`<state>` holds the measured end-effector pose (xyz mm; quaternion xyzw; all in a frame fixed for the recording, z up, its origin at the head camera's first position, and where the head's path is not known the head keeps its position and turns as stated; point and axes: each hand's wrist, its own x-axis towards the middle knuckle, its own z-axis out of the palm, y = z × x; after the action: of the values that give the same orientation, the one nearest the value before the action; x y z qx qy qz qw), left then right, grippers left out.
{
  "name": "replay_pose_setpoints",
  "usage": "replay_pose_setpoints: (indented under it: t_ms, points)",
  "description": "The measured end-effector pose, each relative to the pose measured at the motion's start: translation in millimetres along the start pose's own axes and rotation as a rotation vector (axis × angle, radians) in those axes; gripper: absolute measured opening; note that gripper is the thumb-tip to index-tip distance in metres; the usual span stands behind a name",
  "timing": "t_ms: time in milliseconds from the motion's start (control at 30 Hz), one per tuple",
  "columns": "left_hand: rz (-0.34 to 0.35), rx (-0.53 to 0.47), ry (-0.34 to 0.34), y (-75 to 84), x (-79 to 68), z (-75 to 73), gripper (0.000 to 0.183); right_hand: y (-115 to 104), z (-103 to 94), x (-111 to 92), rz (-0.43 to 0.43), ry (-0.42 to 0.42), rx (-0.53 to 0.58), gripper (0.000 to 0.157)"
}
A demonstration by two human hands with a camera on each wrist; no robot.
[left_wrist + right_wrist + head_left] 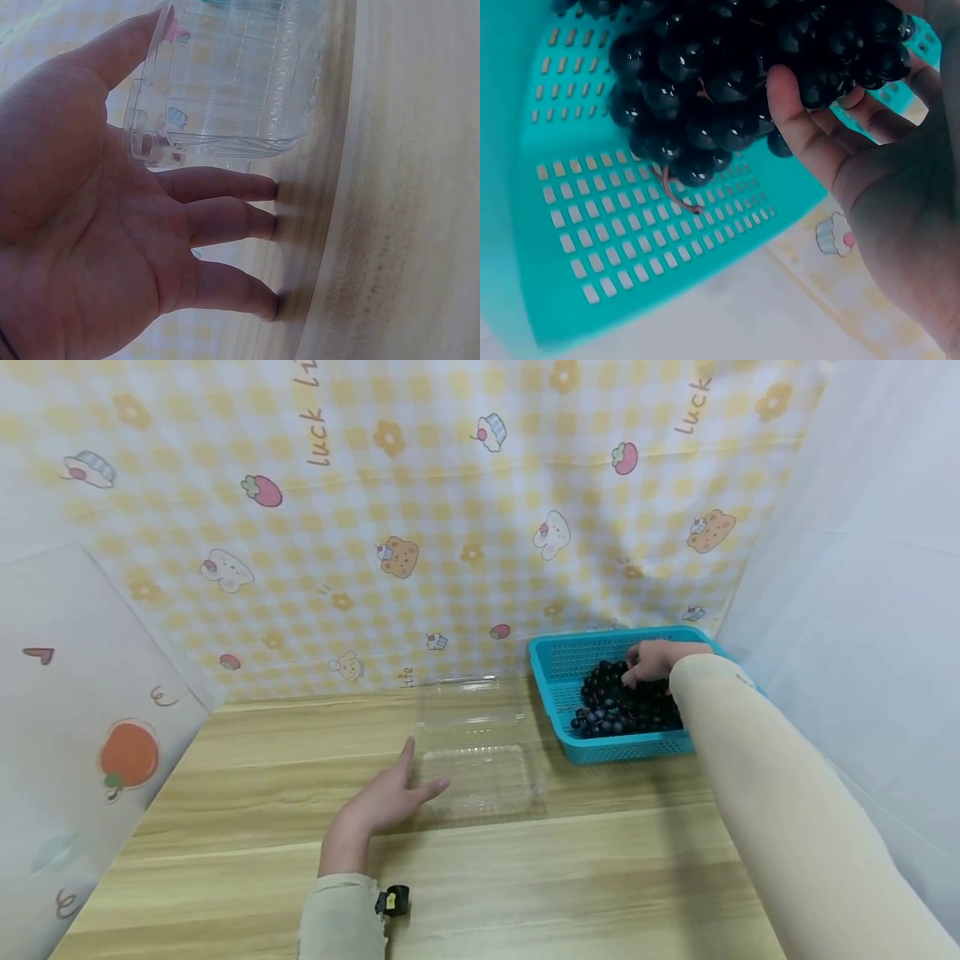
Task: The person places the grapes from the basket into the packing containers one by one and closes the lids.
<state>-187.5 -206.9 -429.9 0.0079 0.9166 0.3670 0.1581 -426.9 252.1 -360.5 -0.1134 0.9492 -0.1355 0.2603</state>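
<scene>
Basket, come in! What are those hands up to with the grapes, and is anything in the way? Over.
Right hand gripping dark grapes inside blue basket. Left hand beside clear container, fingers spread. Basket rim stands between grapes and container.

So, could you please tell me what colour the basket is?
The basket is turquoise blue; the head view shows it best.

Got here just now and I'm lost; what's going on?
A person's right hand is in the blue basket, its fingers against the dark grapes; whether they grip any is unclear. The left hand is spread beside an open clear plastic container on the table. All the grapes in view are in the basket.
</scene>
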Motion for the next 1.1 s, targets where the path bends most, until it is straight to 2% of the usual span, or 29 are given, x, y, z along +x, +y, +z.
replay_pose_setpoints:
  t_ms: [133,367,600,800,1033,1100]
  points:
    - [0.0,-0.001,-0.008,-0.2,2.2,-0.4,0.11,0,-12.7,-3,-0.022,0.023,-0.017,0.028]
    - [0.001,0.006,-0.01,0.8,4.0,-3.7,0.111,-14,-34.4,-14,-0.035,0.043,0.028,0.03]
    - [0.0,0.002,-0.017,-0.7,4.4,-0.9,0.112,-27,-49.8,-25,-0.029,0.016,0.007,0.039]
    - [0.005,-0.003,-0.019,0.2,2.9,-0.8,0.112,-43,-66.9,-45,-0.011,0.007,-0.013,0.047]
    - [-0.003,-0.004,-0.018,0.7,0.4,-0.1,0.112,-60,-82.4,-64,0.016,-0.021,-0.021,0.074]
    - [-0.002,-0.003,-0.018,0.6,-0.3,0.7,0.112,-64,-84.5,-70,0.02,-0.029,-0.02,0.077]
